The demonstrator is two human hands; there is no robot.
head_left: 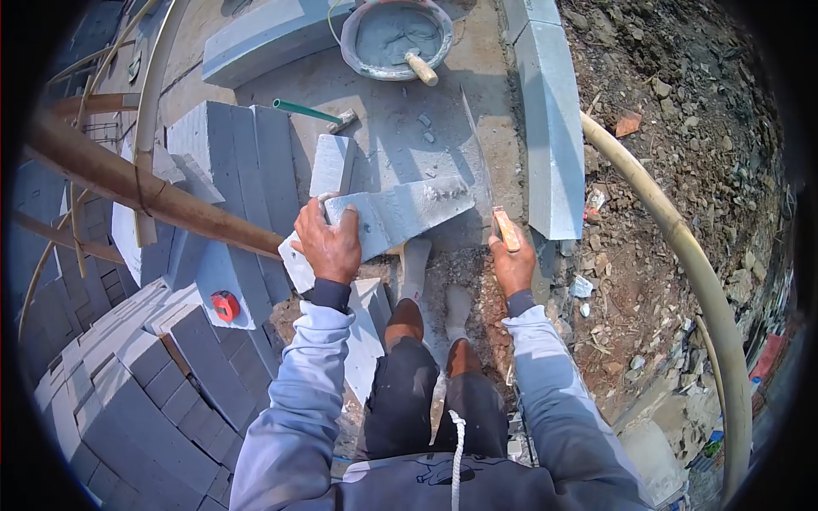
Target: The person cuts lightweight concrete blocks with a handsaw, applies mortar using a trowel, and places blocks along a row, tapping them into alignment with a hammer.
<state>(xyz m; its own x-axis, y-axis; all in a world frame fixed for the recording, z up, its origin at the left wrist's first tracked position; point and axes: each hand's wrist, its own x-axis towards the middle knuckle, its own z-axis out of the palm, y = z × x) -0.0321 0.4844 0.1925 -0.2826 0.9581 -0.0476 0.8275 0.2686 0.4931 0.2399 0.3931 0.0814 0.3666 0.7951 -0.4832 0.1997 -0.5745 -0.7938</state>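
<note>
My left hand (328, 244) grips the near left end of a light grey block (371, 223), thumb over its edge. Beside it a longer grey block (426, 207) lies at a slant, with crumbs of grey material on top. A small block piece (332, 164) lies just beyond my left hand. My right hand (513, 261) is closed around the orange-and-wood handle of a hand saw (479, 140). Its thin blade points away from me, to the right of the longer block, and appears apart from it.
A bucket (348, 43) of grey mortar holds a wooden-handled tool (421, 68). A green-handled hammer (311, 111) lies on the slab. Stacked blocks (153, 375) and a red tape measure (225, 306) are at left. Bamboo poles (673, 230) cross both sides; rubble (665, 111) slopes off right.
</note>
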